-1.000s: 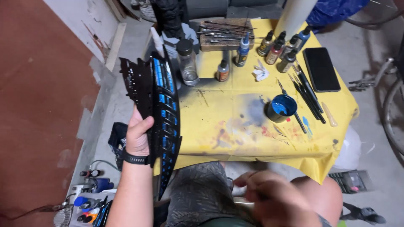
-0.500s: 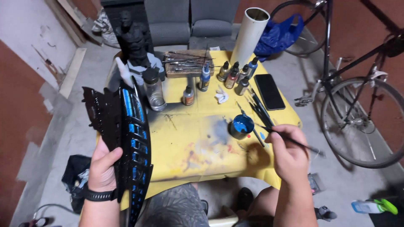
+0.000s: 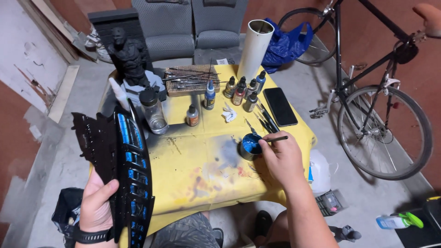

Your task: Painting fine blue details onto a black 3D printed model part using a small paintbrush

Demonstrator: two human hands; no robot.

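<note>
My left hand (image 3: 98, 205) grips a long black curved slatted piece (image 3: 120, 161) with blue painted bars, held upright over the left edge of the yellow-covered table (image 3: 197, 174). My right hand (image 3: 281, 158) holds a thin paintbrush (image 3: 275, 139), its tip at the small round cup of blue paint (image 3: 251, 145) on the table. A black wristband sits on my left wrist.
Small paint bottles (image 3: 241, 92), a glass jar (image 3: 154, 112), a black phone (image 3: 280, 106), spare brushes (image 3: 264, 118), a dark bust figure (image 3: 129, 57) and a white tube (image 3: 255, 48) stand on the table. A bicycle (image 3: 376, 105) is at the right, grey chairs (image 3: 193, 27) behind.
The view has tilted up and drawn back from the table. My right hand has moved left from beside the table edge, bringing the brush to the blue paint cup. The black piece stays in my left hand.
</note>
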